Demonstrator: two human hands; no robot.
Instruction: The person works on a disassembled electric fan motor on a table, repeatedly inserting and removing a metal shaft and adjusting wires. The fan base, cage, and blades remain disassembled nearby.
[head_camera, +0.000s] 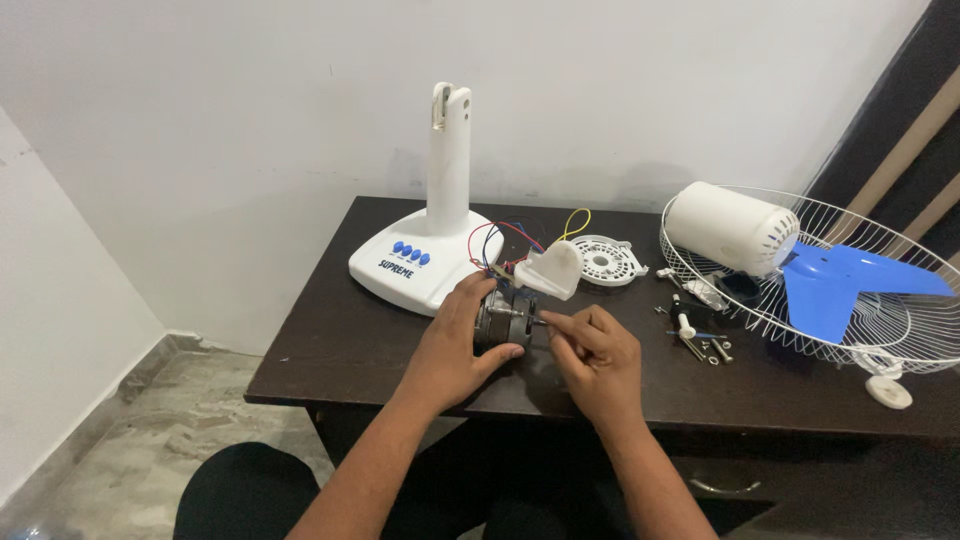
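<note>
motor held, shaft pinched

left hand (455, 345) clamped around motor (503, 318), just in front of white base (420, 265). right hand (600, 360) pinching shaft tip, fingers pressed together. loose screws (700, 345) right of motor. likely risks: tugging thin wires (500, 240) off, or knocking screws from table (340, 350).

Dark brown wooden desk (340, 345). Back left: white plastic fan base with upright post (425, 262). Back centre: white round vented cover (607, 260). Right edge: white wire fan guard (880, 335). Loose screws and bolts (695, 335) right of centre.
</note>
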